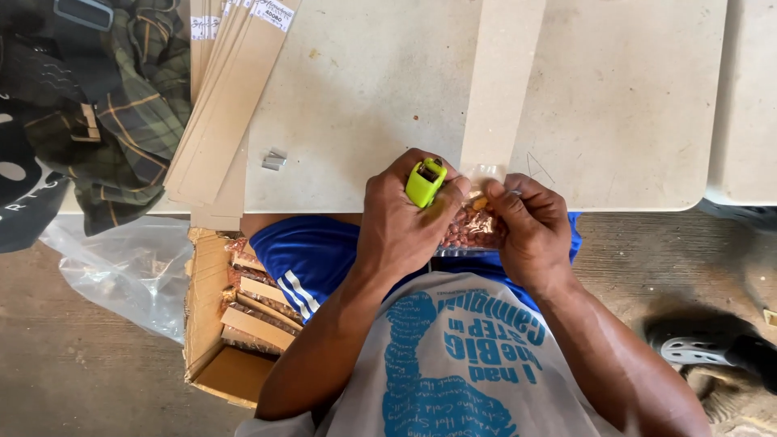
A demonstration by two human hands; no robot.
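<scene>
My left hand [401, 222] grips a small lime-green stapler [425, 182] near the table's front edge. My right hand [530, 226] pinches a clear plastic bag of red-brown peanuts [469, 231], which sits between both hands. The stapler's mouth is at the bag's top, where a strip of tan card [498, 89] reaches down to it. Most of the bag is hidden by my fingers.
A fanned stack of tan card strips [227, 105] lies on the pale table [364, 97] at left, with loose staples [274, 160] beside it. A cardboard box [212, 324] of filled packets stands below left, next to clear plastic sheeting [113, 267]. A plaid cloth [121, 105] lies far left.
</scene>
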